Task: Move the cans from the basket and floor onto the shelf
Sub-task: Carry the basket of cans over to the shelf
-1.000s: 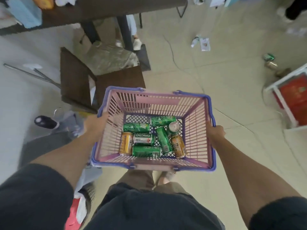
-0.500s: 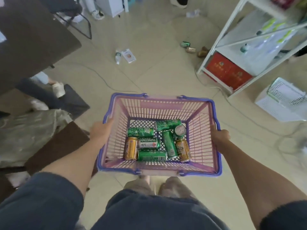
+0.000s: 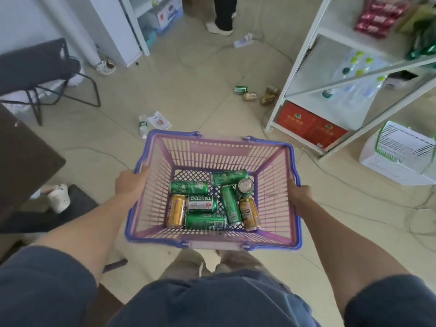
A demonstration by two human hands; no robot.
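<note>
A pink basket (image 3: 219, 149) with a purple rim hangs in front of me above the floor. My left hand (image 3: 131, 181) grips its left rim and my right hand (image 3: 298, 193) grips its right rim. Several cans lie in its bottom: green ones (image 3: 190, 187) and two gold ones (image 3: 175, 210). On the floor ahead lie a green can (image 3: 241, 89) and a gold can (image 3: 250, 96), next to brown cans (image 3: 269, 96) by the foot of the white shelf (image 3: 304, 55) at the right.
The shelf holds water bottles (image 3: 358, 74), red boxes (image 3: 309, 125) at the bottom and red packets on top. A white basket (image 3: 398, 152) lies beside it. A bottle and packet (image 3: 151, 121) litter the floor. A dark chair (image 3: 37, 69) stands left; cables cross the floor; someone's legs (image 3: 223, 13) show far ahead.
My view has swung right and forward: the shelf and the floor cans have come closer and more central. Both hands keep the same grip on the basket.
</note>
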